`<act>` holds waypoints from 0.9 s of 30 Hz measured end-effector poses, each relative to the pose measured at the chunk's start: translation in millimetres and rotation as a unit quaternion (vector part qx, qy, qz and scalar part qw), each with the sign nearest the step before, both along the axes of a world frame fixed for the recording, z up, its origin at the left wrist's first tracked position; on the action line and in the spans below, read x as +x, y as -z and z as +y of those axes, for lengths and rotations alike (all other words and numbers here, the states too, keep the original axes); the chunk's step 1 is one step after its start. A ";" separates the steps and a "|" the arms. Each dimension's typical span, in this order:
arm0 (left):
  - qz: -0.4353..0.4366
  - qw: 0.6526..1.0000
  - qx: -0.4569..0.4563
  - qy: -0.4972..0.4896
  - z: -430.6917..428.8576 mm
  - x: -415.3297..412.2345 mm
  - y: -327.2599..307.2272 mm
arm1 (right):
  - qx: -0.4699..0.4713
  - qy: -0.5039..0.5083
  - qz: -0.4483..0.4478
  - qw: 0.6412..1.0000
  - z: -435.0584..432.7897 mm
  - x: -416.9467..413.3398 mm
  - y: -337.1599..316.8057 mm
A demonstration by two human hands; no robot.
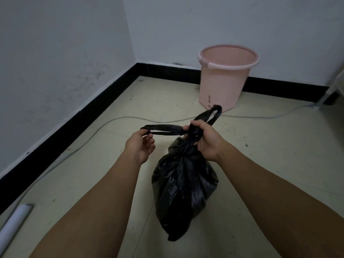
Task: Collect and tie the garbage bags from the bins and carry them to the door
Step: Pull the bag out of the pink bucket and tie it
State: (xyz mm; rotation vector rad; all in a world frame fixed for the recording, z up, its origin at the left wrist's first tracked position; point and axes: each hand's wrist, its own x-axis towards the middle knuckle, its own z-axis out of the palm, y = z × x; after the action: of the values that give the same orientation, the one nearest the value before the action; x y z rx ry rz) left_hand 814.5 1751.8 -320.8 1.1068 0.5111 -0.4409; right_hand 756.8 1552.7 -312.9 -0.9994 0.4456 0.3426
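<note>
Black thin-film plastic forms the garbage bag (pixel 184 192): glossy, creased, bulging below a gathered neck. It hangs from both hands above the tiled floor (pixel 270 164), in front of the pink plastic bucket (pixel 225 84). Whether its base touches the floor cannot be determined.

The left hand (pixel 140 146) pinches the end of the left handle loop (pixel 163 130) between thumb and forefinger, drawing it out taut and flat. The right hand (pixel 206 144) has its fingers curled round the neck, with the right handle loop (pixel 212 113) standing up behind it.

Probable faults:
- Film failure. Hard pulling may stretch or tear the narrow, twisted loops.
- Slip. The light pinch may lose the loop, and the knot would slacken.
- Loose knot. The contents could spill during carrying.
- Trip hazard. A grey cable (pixel 104 125) lies across the smooth floor.
</note>
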 end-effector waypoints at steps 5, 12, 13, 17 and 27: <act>-0.007 1.000 -0.026 -0.016 -4.2 2.1 -7.8 | -0.191 -0.039 0.027 0.980 3.5 0.8 9.0; -0.058 0.980 0.105 0.156 -4.4 -15.8 1.4 | -0.278 0.019 0.061 0.958 2.4 0.4 11.4; -0.063 0.964 0.141 0.218 -4.6 -21.8 8.5 | -0.230 0.051 0.070 0.969 -0.6 2.4 11.3; -0.065 0.913 0.152 0.373 -14.7 -42.7 24.3 | -0.068 0.077 0.097 0.990 -5.0 7.3 7.4; -0.121 0.918 0.207 0.317 -35.7 -41.3 22.0 | -0.126 -0.007 0.062 0.990 -7.3 3.4 6.2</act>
State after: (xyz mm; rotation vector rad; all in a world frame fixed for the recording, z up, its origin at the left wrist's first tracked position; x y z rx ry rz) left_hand 773.3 1716.2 -342.9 1.7193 0.0032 -0.7675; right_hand 760.2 1545.4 -319.1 -1.2322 0.6046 0.3682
